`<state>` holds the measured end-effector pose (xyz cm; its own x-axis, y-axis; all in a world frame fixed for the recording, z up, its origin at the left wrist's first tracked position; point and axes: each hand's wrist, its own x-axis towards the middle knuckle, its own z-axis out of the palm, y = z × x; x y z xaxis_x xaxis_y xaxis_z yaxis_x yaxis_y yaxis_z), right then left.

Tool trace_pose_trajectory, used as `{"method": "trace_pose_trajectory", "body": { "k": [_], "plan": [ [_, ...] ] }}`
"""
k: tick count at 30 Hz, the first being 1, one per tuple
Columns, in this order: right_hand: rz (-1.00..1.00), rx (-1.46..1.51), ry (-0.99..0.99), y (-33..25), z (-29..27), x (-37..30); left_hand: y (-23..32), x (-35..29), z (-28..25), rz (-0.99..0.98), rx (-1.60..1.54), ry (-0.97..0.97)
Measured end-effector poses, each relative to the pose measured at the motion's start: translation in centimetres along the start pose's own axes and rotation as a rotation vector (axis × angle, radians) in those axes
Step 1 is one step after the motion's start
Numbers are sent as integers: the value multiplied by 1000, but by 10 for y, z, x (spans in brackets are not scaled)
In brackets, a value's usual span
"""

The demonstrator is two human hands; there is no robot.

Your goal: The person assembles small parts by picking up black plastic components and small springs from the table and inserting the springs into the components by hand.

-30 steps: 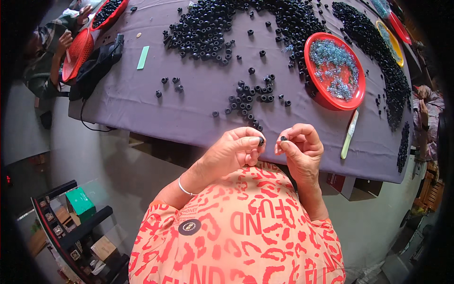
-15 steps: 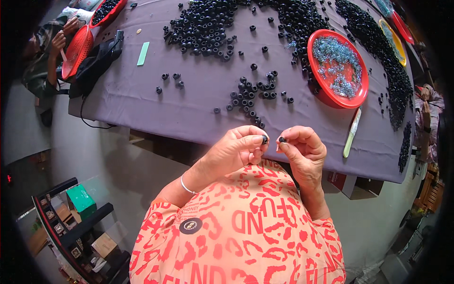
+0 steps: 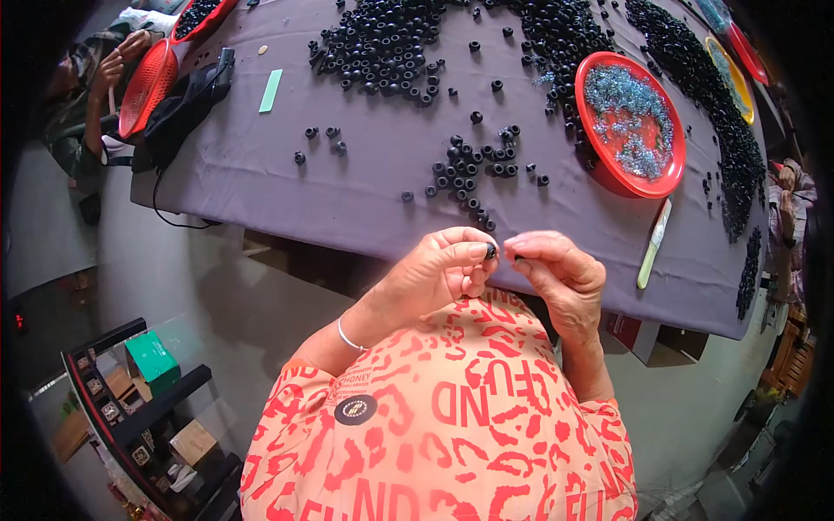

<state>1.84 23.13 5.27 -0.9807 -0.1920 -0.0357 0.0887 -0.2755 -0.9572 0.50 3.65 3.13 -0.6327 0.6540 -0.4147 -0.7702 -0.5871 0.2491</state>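
Just in front of the table's near edge, my left hand (image 3: 443,271) pinches a small round black part (image 3: 491,251) with a hole in its end, between thumb and forefinger. Facing it, my right hand (image 3: 563,280) grips a smaller black piece (image 3: 519,258), mostly covered by the fingertips. A narrow gap separates the two parts. Beyond my hands, a loose cluster of black ring-shaped parts (image 3: 460,174) lies on the grey cloth. Right of that, a red round tray (image 3: 584,104) holds many tiny bluish, shiny pieces.
A knife-like tool with a pale green handle (image 3: 647,265) lies near the right edge. Larger heaps of black parts (image 3: 373,52) cover the far side. A light green strip (image 3: 270,91) and a black bag (image 3: 187,108) are at left. Another person's hand (image 3: 109,74) is beside a red basket (image 3: 149,87).
My right hand's fingers have shifted toward the left hand and now cover more of the small piece. The left hand keeps its pinch. The view has shifted slightly.
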Motion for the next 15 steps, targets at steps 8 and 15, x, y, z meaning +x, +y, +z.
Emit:
{"method": "trace_pose_trajectory", "body": {
  "k": [8,15],
  "plan": [
    [-39,-97,28,-1,4,3,-4,1,1,0,14,64],
    [-220,-369,-48,-2,5,8,-8,-1,-3,24,51,59]
  ]
}}
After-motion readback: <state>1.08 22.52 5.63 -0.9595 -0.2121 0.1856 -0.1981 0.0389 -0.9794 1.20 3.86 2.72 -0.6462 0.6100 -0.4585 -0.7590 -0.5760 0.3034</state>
